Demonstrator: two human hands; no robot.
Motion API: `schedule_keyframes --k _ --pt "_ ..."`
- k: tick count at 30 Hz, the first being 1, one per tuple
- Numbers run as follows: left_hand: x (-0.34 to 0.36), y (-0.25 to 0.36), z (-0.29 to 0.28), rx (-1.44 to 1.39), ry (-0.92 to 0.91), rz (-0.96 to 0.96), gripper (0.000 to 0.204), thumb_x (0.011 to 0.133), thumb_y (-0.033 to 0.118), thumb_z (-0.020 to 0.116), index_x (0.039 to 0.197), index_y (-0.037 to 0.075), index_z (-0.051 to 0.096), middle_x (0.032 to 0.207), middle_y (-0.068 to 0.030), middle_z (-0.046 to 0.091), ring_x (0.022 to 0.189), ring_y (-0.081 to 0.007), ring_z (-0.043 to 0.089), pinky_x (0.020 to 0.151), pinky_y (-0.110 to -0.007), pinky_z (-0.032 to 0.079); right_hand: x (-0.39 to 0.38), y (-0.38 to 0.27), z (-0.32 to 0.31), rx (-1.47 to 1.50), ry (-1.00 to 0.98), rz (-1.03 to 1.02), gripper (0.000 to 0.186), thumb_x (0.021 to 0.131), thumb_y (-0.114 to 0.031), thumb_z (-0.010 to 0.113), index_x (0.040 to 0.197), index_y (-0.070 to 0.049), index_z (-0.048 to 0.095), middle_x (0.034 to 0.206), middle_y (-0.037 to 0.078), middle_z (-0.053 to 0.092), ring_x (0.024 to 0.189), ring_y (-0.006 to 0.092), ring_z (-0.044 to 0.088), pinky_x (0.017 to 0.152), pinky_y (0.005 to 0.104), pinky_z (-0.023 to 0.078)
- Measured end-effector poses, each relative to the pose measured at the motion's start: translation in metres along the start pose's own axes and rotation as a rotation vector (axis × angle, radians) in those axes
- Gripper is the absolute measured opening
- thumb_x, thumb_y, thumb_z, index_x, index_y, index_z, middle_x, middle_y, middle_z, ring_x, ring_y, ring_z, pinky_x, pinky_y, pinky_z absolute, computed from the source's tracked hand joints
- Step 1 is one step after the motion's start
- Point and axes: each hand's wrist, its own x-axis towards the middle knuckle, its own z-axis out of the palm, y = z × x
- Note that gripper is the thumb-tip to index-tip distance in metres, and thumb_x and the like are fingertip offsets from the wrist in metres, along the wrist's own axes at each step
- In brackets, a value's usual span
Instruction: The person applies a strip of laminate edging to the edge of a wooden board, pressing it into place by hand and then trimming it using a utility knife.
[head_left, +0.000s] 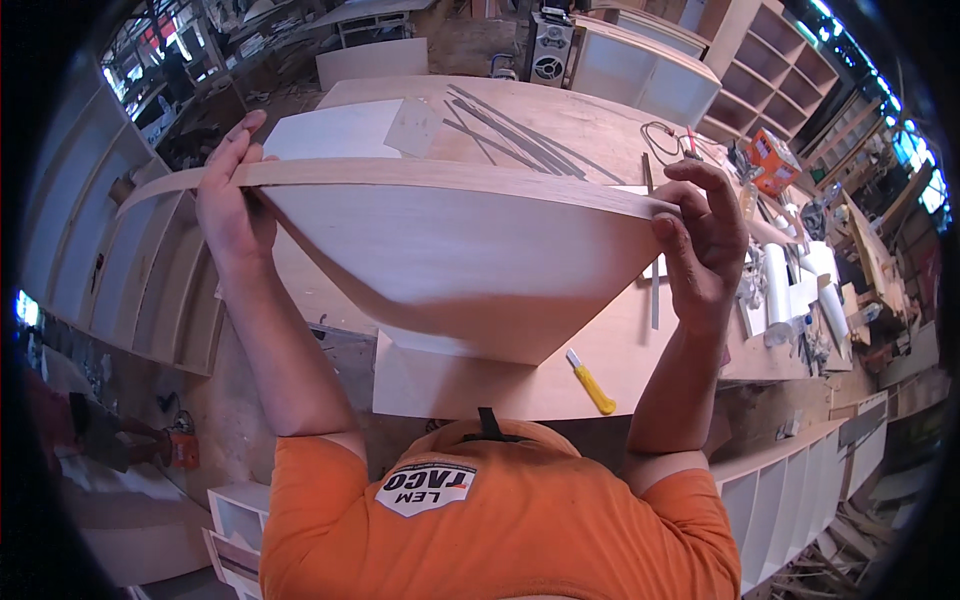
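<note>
Head view, near to far; clock positions are taken from the middle of the panel.

Item: yellow utility knife [593, 385], between 4 and 5 o'clock, lying loose on the tabletop [440, 392].

Item: white panel [460, 260], raised at centre, broad face toward the person; lower edge appears to meet the tabletop.

Item: wood-toned strip [480, 178], along the panel's upper edge, its free end running past the corner toward 9–10 o'clock.

Item: left hand [235, 200], between 9 and 10 o'clock, fingers wrapped over the strip near that corner.

Item: right hand [705, 240], 3 o'clock, thumb and fingers pinching the strip at the opposite corner.

Step, as judged: aligning the strip to the edge. The next move seems to call for firm, even pressure along it, keeping both sides flush.

Item: dark thin strips [526, 147], 1 o'clock, scattered beyond.

Item: speaker [548, 52], 1 o'clock, farthest back.
</note>
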Motion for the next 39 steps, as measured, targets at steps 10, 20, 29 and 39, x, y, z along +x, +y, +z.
schedule_keyframes --k 10,20,29,39 --pt "-0.002 0.005 0.004 -0.013 0.05 0.004 0.022 0.096 0.01 0.05 0.11 -0.001 0.062 0.073 0.0035 0.049 0.061 -0.0051 0.044 0.057 -0.02 0.037 0.042 -0.073 0.041 -0.846 -0.243 -0.276 0.068 0.07 -0.03 0.083 0.127 -0.004 0.058 0.122 0.015 0.064 0.116 0.0296 0.06 0.1 0.0401 0.046" --pt "-0.001 0.005 -0.008 -0.006 0.021 -0.027 0.024 0.096 0.012 0.049 0.114 0.002 0.061 0.093 -0.0014 0.06 0.07 -0.0065 0.051 0.064 -0.021 0.043 0.06 -0.044 0.108 -0.577 -0.387 -0.177 0.016 0.079 0.0 0.071 0.094 -0.001 0.073 0.088 0.012 0.071 0.072 0.0195 0.069 0.064 0.0264 0.054" --pt "-0.001 0.001 -0.007 -0.061 0.013 -0.022 0.024 0.096 0.015 0.051 0.112 0.001 0.062 0.08 -0.0038 0.058 0.071 -0.0105 0.054 0.067 -0.025 0.045 0.061 -0.041 0.109 -0.585 -0.365 -0.155 0.011 0.082 -0.002 0.067 0.091 -0.001 0.073 0.086 0.012 0.071 0.071 0.0231 0.07 0.062 0.0302 0.057" --pt "0.006 -0.003 -0.015 -0.071 -0.063 -0.015 0.024 0.096 0.018 0.053 0.109 0.001 0.064 0.074 -0.002 0.057 0.071 -0.0088 0.053 0.065 -0.023 0.041 0.062 -0.045 0.114 -0.594 -0.365 -0.05 0.014 0.078 0.004 0.067 0.09 0.002 0.073 0.087 0.013 0.072 0.077 0.0165 0.069 0.069 0.0256 0.053"
